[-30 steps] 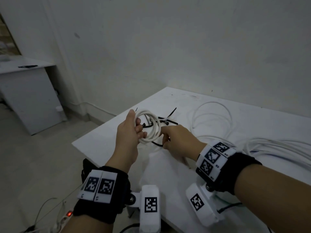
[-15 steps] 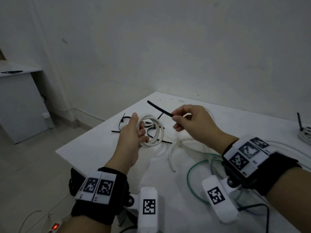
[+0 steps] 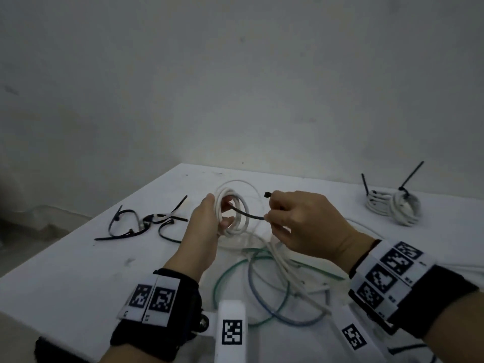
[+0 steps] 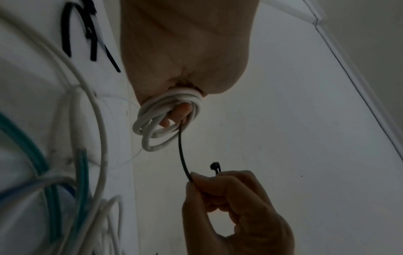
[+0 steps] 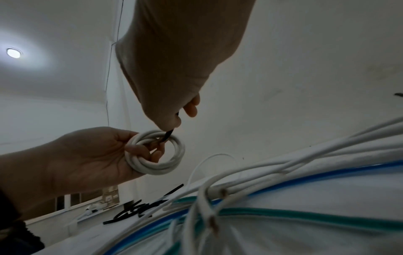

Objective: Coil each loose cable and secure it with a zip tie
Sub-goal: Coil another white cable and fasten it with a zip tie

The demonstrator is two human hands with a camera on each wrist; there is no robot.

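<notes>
— One tie [image 3: 246,214] is now poked through the coil [image 3: 234,214]; half a second ago the right hand [image 3: 303,224] held it clear of the ring, off to the right.
— So threading has begun?
— Yes. The left hand [image 3: 203,231] grips the coil, fingers curled through its centre, holding it upright above the tabletop [image 3: 78,271]. The right hand pinches the tie near its head, which sticks up just right of the coil; the tail runs into the ring by the left fingers [image 4: 174,115].
— What remains for this cable?
— Judging from this, the tail must wrap round the strands, enter the head and be pulled snug. Nothing is locked yet.
— Room to move?
— Open air above the coil and toward the wall. Below and near it lies a tangle of loose white, green and blue cables [image 3: 262,284], so a low sweep could snag. Spare ties [image 3: 146,221] lie left of the coil, close to the tabletop's left edge. Far right of the coil sit bundles [image 3: 392,205] already tied.
— Risks?
— The coil could spring loose if the left grip slackens.
</notes>
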